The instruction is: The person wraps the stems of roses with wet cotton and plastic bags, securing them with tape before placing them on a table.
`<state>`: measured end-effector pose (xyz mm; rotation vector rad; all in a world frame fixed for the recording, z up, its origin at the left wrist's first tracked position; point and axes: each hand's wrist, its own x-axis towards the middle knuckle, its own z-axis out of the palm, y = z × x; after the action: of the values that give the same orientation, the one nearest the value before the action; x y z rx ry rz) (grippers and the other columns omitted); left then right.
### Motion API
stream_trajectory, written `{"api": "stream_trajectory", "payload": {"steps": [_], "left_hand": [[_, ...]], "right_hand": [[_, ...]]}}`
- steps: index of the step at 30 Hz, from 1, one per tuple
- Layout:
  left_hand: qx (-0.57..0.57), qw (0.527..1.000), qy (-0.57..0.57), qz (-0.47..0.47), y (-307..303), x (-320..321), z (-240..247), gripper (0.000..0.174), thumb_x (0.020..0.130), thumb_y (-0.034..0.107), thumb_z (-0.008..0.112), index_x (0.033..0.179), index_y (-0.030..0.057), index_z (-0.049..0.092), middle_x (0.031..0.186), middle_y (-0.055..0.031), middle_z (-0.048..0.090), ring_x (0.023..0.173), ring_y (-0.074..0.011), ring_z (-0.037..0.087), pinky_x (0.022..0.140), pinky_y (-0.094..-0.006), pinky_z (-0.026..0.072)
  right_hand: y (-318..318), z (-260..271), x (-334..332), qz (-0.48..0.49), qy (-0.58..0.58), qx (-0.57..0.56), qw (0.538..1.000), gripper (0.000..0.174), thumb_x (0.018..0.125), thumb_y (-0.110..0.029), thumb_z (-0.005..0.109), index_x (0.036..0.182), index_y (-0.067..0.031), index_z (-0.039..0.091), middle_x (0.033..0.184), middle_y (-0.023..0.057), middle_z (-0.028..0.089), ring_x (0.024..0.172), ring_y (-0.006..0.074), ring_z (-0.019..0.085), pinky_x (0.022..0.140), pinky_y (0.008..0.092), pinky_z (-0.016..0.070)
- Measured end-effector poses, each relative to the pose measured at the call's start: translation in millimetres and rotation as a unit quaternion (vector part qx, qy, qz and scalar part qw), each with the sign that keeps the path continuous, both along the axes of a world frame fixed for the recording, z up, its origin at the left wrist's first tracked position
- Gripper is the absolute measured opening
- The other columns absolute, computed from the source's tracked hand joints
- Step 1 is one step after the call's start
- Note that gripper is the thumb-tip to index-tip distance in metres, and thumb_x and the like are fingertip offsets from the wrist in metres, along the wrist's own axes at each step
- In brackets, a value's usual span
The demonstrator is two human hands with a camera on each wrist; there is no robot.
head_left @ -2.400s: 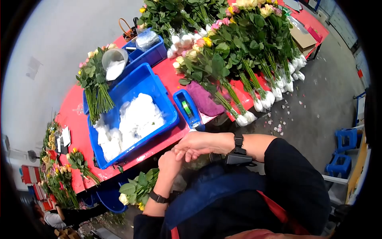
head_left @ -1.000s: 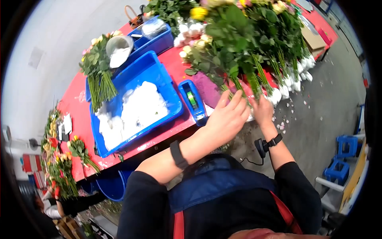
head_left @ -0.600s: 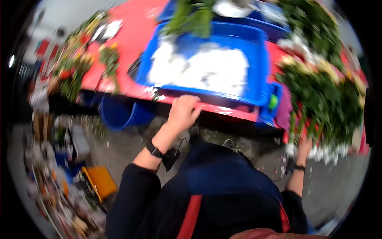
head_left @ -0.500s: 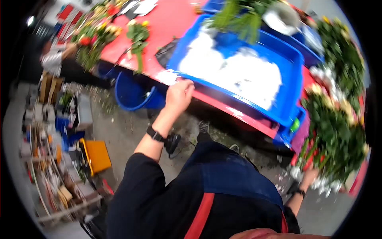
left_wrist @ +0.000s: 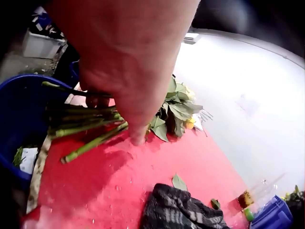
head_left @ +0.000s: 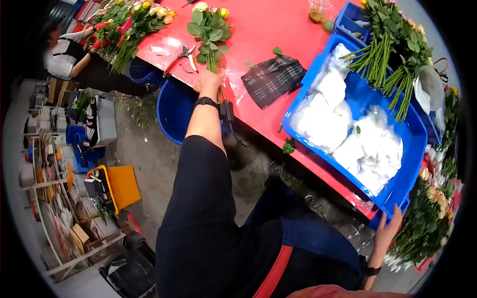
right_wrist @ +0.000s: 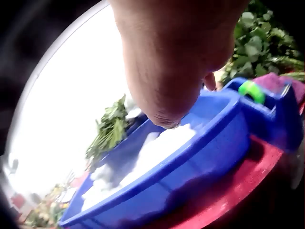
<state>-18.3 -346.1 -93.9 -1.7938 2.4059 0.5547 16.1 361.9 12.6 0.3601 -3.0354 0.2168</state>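
A small bunch of yellow roses [head_left: 211, 25] lies on the red table [head_left: 258, 30], stems toward me. My left hand [head_left: 207, 82] reaches far left and grips the green stems [left_wrist: 90, 126]; in the left wrist view the left hand [left_wrist: 128, 71] covers them, one fingertip on the wet tabletop. My right hand [head_left: 389, 232] hangs by the near corner of the large blue tray [head_left: 415, 154], fingers spread and holding nothing. In the right wrist view the right hand [right_wrist: 176, 62] hovers over the tray's rim [right_wrist: 190, 162], beside a blue tape dispenser [right_wrist: 267, 102].
The tray holds white wadding [head_left: 348, 129], with cut green stems [head_left: 387, 39] across its far end. Red shears [head_left: 184, 54] and a dark checked cloth [head_left: 273, 77] lie near the bunch. A blue bucket [head_left: 174, 107] stands under the table edge. Roses [head_left: 427, 223] pile at right; another person [head_left: 64, 49] works far left.
Both hands were at the big rose pile on the right. The left hand slid left along the table edge to the small bunch. The right hand let go and dropped beside the tray.
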Motion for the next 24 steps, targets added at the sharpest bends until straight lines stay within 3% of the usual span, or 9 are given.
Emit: {"api": "stream_trajectory", "payload": {"steps": [1, 2, 5, 11, 14, 19, 22, 23, 24], "left_hand": [[0.059, 0.998, 0.017, -0.025, -29, -4, -23, 0.065, 0.068, 0.050, 0.075, 0.112, 0.0025, 0.066, 0.112, -0.0155, 0.067, 0.101, -0.0319, 0.065, 0.087, -0.0399, 0.0499], [0.149, 0.985, 0.083, -0.020, -51, -8, -43, 0.041, 0.074, 0.036, 0.073, 0.101, 0.0051, 0.067, 0.099, -0.0143, 0.068, 0.087, -0.0297, 0.068, 0.074, -0.0380, 0.0538], [0.413, 0.806, 0.405, 0.128, -51, -19, -29, 0.009, 0.083, 0.005, 0.060, 0.089, 0.0015, 0.055, 0.075, -0.0084, 0.058, 0.060, -0.0207, 0.058, 0.049, -0.0365, 0.0490], [0.450, 0.660, 0.591, 0.111, 23, -10, 25, 0.009, 0.081, 0.003, 0.055, 0.088, -0.0009, 0.051, 0.073, -0.0082, 0.053, 0.055, -0.0149, 0.049, 0.047, -0.0309, 0.0452], [0.427, 0.597, 0.669, 0.117, 105, 10, 47, 0.011, 0.084, 0.003, 0.054, 0.094, -0.0004, 0.051, 0.077, -0.0090, 0.054, 0.057, -0.0155, 0.050, 0.051, -0.0320, 0.0473], [0.434, 0.613, 0.659, -0.015, 195, 59, 78, 0.023, 0.097, 0.013, 0.052, 0.114, -0.0024, 0.052, 0.111, -0.0104, 0.062, 0.092, -0.0134, 0.060, 0.077, -0.0261, 0.0488], [0.286, 0.841, 0.415, -0.196, 183, 109, 109, 0.016, 0.092, 0.013, 0.062, 0.089, -0.0022, 0.069, 0.079, -0.0045, 0.068, 0.069, -0.0083, 0.060, 0.064, -0.0243, 0.0486], [0.102, 0.877, 0.368, -0.294, 187, 120, 120, 0.007, 0.082, 0.007, 0.071, 0.081, -0.0002, 0.069, 0.068, -0.0064, 0.064, 0.059, -0.0116, 0.059, 0.056, -0.0256, 0.0467], [0.016, 0.845, 0.337, -0.416, 186, 130, 129, 0.026, 0.067, 0.010, 0.081, 0.089, 0.0032, 0.069, 0.080, -0.0093, 0.065, 0.073, -0.0206, 0.063, 0.067, -0.0313, 0.0485]], "right_hand": [[-33, 6, -1, 0.028, -0.021, -0.015, 0.999, 0.039, 0.089, -0.007, 0.061, 0.125, 0.0027, 0.051, 0.122, 0.0198, 0.054, 0.115, 0.0347, 0.051, 0.099, 0.0383, 0.0384], [-60, 10, -4, 0.056, -0.041, -0.031, 0.997, 0.037, 0.087, -0.006, 0.062, 0.122, 0.0035, 0.052, 0.120, 0.0202, 0.055, 0.114, 0.0349, 0.052, 0.098, 0.0382, 0.0393], [-145, 26, -17, 0.133, -0.111, -0.122, 0.977, 0.028, 0.082, -0.003, 0.066, 0.107, 0.0048, 0.057, 0.103, 0.0210, 0.059, 0.096, 0.0368, 0.058, 0.087, 0.0384, 0.0458], [-305, 26, -60, 0.344, -0.172, -0.285, 0.878, 0.016, 0.083, -0.011, 0.067, 0.095, 0.0002, 0.065, 0.089, 0.0169, 0.065, 0.082, 0.0337, 0.062, 0.074, 0.0384, 0.0493], [-376, 9, -63, 0.292, -0.278, -0.364, 0.840, 0.033, 0.084, -0.024, 0.069, 0.103, 0.0018, 0.062, 0.088, 0.0179, 0.065, 0.082, 0.0327, 0.063, 0.073, 0.0376, 0.0501], [-389, -2, -45, 0.270, -0.426, -0.323, 0.800, 0.039, 0.083, -0.031, 0.068, 0.096, 0.0039, 0.058, 0.084, 0.0259, 0.063, 0.082, 0.0408, 0.063, 0.070, 0.0459, 0.0483], [-343, 8, -45, 0.369, -0.398, -0.263, 0.797, 0.028, 0.086, -0.022, 0.065, 0.097, 0.0029, 0.058, 0.079, 0.0224, 0.061, 0.078, 0.0391, 0.062, 0.069, 0.0413, 0.0484], [-328, 2, -43, 0.384, -0.399, -0.292, 0.780, 0.028, 0.086, -0.022, 0.064, 0.097, 0.0029, 0.057, 0.079, 0.0225, 0.061, 0.078, 0.0386, 0.061, 0.070, 0.0418, 0.0479], [-315, 7, -43, 0.382, -0.431, -0.271, 0.771, 0.029, 0.086, -0.023, 0.063, 0.096, 0.0032, 0.057, 0.079, 0.0222, 0.061, 0.079, 0.0383, 0.061, 0.071, 0.0421, 0.0474]]}}
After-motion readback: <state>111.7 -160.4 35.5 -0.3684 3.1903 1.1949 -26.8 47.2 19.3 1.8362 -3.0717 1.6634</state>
